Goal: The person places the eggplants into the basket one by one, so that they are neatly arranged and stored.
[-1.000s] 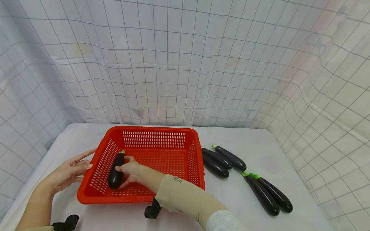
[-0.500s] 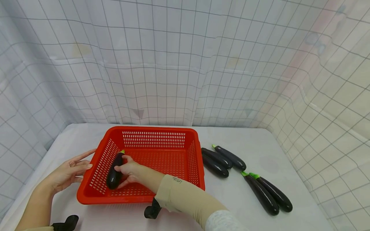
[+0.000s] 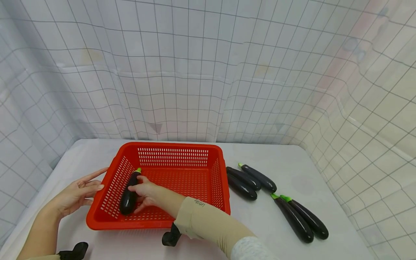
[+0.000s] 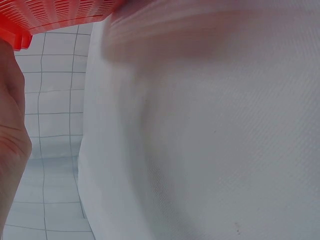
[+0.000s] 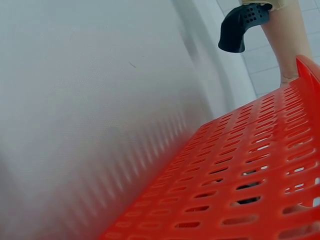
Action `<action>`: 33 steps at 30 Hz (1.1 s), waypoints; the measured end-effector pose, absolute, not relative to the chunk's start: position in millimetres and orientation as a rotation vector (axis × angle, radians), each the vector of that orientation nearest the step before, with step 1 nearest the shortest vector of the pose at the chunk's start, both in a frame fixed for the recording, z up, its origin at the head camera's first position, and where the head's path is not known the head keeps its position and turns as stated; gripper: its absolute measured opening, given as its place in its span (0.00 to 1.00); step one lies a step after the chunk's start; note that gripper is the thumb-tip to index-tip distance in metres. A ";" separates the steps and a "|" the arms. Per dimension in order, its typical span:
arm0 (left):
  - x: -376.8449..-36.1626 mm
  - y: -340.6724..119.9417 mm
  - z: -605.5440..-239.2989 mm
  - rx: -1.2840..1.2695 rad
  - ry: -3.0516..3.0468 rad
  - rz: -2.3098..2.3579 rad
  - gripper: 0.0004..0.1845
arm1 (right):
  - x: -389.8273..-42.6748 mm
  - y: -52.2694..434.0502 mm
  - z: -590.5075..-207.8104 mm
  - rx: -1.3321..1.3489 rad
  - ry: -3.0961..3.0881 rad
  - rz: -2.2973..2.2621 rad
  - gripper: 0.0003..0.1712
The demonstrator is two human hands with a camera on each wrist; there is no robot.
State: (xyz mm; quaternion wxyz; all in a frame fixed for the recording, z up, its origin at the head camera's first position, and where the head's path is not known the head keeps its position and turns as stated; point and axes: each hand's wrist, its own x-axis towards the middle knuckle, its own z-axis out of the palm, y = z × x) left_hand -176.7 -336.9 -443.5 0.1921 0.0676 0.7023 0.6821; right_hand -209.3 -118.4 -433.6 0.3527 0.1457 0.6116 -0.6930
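Right hand [image 3: 146,193] pinches a long, glossy dark-purple eggplant with a green stem end [image 3: 128,203], thumb on top, fingers on its right side. The eggplant is inside a red perforated plastic basket [image 3: 177,145], by the left wall, stem end pointing to the far side; can't tell if its underside touches the basket floor. Left hand [image 3: 75,196] at the basket's left side, outside, fingers partly spread, tips at the rim. Beige sleeve [image 3: 211,222] on right arm, black curved wrist mount [image 3: 172,236] near its cuff. Basket stands on a white-covered table [image 3: 318,173]. Just right of basket: three loose dark eggplants [image 3: 260,177] bunched together. Further right, nearer the person: two dark eggplants with green caps [image 3: 294,220], side by side. Behind: white curtain with grey grid lines [image 3: 182,79].
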 end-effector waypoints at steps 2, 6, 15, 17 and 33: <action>-176.8 -336.9 -443.7 0.191 1.972 1.914 0.23 | -209.4 -118.6 -433.8 0.380 1.606 -1.788 0.23; -176.9 -336.5 -443.9 0.180 1.986 1.901 0.23 | -208.6 -118.9 -433.3 0.381 1.642 -1.787 0.23; -177.0 -336.9 -442.9 0.184 1.978 1.898 0.23 | -203.0 -118.1 -425.6 0.336 1.753 -1.777 0.24; -177.1 -337.6 -443.0 0.193 1.974 1.896 0.23 | -202.5 -116.9 -422.2 0.326 1.776 -1.779 0.24; -179.1 -339.8 -444.6 0.223 1.925 1.909 0.24 | -199.6 -77.8 -374.6 0.150 1.659 -1.897 0.26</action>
